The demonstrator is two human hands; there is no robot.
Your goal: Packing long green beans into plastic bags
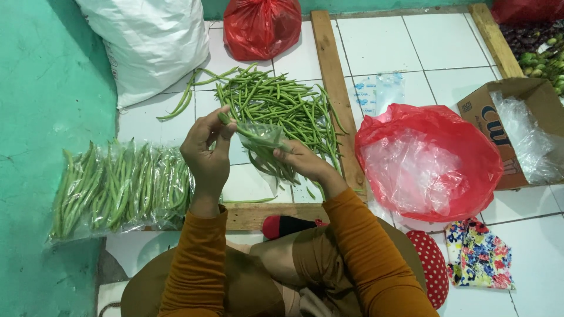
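Head view is showing the person seated on the tiled floor [446,41], left hand [205,154] pinching bean tips and right hand [299,159] gripping a clear plastic bag [264,138] of green beans [267,158], apparently bagging, nearing sealing, above the loose pile [276,100].

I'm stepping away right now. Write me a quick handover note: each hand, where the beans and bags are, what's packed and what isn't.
Left hand: pinching the tops of a few green beans at the mouth of the clear bag.
Right hand: gripping that bag, which is partly filled with beans.
Done: filled bags of beans lie in a row on the floor to the left.
Left: loose bean pile on the tiles ahead is unpacked. Open red bag sits to the right, spare clear bags in the cardboard box.
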